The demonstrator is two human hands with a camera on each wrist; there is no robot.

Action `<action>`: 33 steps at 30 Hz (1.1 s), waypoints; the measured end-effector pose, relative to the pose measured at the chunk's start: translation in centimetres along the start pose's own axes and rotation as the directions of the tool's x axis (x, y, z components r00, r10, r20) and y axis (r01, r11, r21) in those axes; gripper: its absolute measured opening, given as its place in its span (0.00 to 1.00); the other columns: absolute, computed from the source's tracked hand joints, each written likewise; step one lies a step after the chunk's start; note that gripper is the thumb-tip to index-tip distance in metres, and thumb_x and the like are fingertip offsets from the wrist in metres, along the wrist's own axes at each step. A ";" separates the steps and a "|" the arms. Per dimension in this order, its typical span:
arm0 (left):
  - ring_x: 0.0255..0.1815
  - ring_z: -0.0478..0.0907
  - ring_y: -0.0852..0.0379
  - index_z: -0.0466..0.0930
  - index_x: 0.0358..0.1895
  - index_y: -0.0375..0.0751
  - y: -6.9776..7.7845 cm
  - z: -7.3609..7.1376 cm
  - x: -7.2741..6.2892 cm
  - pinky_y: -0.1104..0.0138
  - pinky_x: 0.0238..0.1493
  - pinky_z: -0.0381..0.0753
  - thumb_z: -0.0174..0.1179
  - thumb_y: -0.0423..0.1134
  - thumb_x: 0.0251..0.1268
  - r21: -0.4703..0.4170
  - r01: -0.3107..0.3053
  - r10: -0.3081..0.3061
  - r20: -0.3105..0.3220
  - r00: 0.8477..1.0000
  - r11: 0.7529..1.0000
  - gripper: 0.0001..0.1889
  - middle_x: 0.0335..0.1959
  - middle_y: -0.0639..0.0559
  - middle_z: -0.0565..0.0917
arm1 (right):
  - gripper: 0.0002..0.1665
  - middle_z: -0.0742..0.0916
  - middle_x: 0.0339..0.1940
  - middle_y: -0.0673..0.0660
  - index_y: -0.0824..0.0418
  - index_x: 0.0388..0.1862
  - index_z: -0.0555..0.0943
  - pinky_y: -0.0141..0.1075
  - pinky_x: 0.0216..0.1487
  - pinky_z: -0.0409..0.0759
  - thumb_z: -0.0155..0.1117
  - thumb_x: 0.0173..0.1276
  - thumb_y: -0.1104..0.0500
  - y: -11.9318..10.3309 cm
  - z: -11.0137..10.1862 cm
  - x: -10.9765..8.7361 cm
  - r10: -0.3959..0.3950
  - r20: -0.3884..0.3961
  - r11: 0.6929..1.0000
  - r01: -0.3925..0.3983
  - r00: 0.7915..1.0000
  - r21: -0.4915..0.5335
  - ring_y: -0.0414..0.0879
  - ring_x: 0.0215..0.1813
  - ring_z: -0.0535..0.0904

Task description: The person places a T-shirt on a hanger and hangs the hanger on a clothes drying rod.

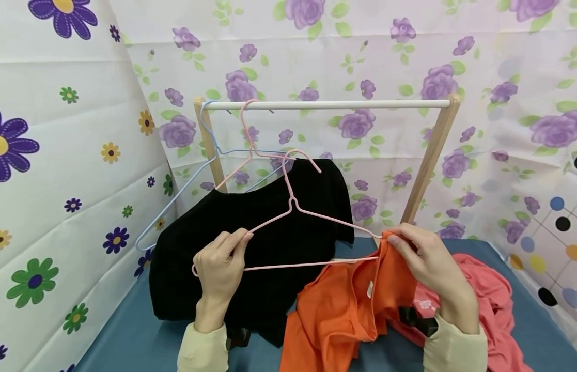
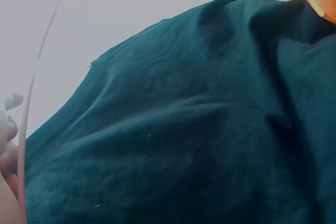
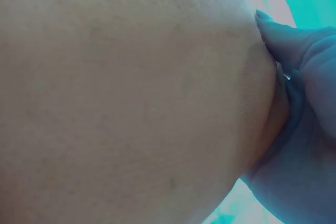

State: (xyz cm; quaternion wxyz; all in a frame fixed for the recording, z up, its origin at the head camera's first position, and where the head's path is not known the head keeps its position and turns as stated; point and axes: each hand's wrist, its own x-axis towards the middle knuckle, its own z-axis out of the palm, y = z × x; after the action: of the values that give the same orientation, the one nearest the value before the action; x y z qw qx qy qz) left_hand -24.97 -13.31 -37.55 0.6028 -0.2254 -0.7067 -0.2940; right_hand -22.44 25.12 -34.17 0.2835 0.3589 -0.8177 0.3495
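Grips crosswise mid-frame pink hanger (image 1: 288,266) with left hand (image 1: 221,261), pinches orange garment (image 1: 337,315) over its frame-right end with nearer right hand (image 1: 425,258).

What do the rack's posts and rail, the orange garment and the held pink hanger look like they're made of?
Posts: probably wood, tan with faint grain.
Rail: smooth white, perhaps painted metal or plastic; can't tell.
Orange garment: soft matte fabric, judging by its loose folds; fibre unclear.
Held hanger: thin, smooth pink rod, likely coated wire, though plastic is possible.
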 end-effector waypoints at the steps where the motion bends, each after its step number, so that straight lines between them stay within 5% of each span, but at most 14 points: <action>1: 0.11 0.58 0.66 0.87 0.32 0.44 0.0 0.2 -0.1 0.72 0.13 0.57 0.61 0.47 0.69 -0.006 -0.006 0.006 -0.007 1.000 1.000 0.13 0.16 0.57 0.74 | 0.19 0.82 0.34 0.45 0.55 0.47 0.83 0.28 0.30 0.70 0.60 0.66 0.76 0.1 -0.1 -0.1 0.012 0.012 1.000 -0.012 1.000 0.024 0.37 0.29 0.73; 6: 0.11 0.58 0.66 0.87 0.31 0.45 0.0 1.5 -0.3 0.72 0.13 0.55 0.62 0.47 0.68 -0.047 -0.040 0.039 -0.036 0.999 0.998 0.12 0.16 0.57 0.74 | 0.17 0.81 0.29 0.44 0.55 0.46 0.82 0.32 0.25 0.69 0.55 0.71 0.74 0.5 -1.0 -0.7 0.080 0.092 0.990 -0.090 0.992 0.112 0.39 0.24 0.71; 11: 0.10 0.58 0.65 0.87 0.32 0.46 0.0 2.1 -0.2 0.72 0.13 0.55 0.62 0.47 0.68 -0.063 -0.043 0.041 -0.041 0.998 0.997 0.11 0.17 0.57 0.75 | 0.16 0.79 0.26 0.43 0.52 0.45 0.82 0.32 0.24 0.69 0.55 0.72 0.72 0.5 -1.1 -0.8 0.121 0.119 0.988 -0.132 0.985 0.081 0.39 0.21 0.69; 19: 0.10 0.57 0.65 0.87 0.31 0.47 0.4 2.9 -0.5 0.72 0.14 0.54 0.63 0.49 0.67 -0.053 -0.008 0.005 -0.046 0.999 0.999 0.12 0.16 0.58 0.74 | 0.17 0.82 0.32 0.41 0.48 0.45 0.83 0.31 0.29 0.72 0.59 0.71 0.70 0.7 -1.5 -0.7 0.100 0.135 0.995 -0.101 0.986 0.001 0.37 0.27 0.73; 33: 0.10 0.56 0.65 0.87 0.31 0.48 0.9 2.9 -0.6 0.73 0.14 0.53 0.63 0.48 0.67 -0.034 -0.034 0.031 -0.059 0.998 0.999 0.11 0.16 0.59 0.74 | 0.17 0.84 0.34 0.39 0.45 0.42 0.83 0.29 0.33 0.73 0.63 0.68 0.69 0.2 -1.1 -0.4 0.057 0.124 0.994 -0.045 0.991 -0.101 0.35 0.31 0.77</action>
State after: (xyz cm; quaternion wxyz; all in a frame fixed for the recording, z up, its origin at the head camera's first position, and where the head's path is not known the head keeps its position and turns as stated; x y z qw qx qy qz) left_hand -26.31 -10.64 -38.32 0.6239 -0.2387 -0.6798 -0.3029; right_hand -22.08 26.22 -33.90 0.2392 0.3450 -0.8592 0.2926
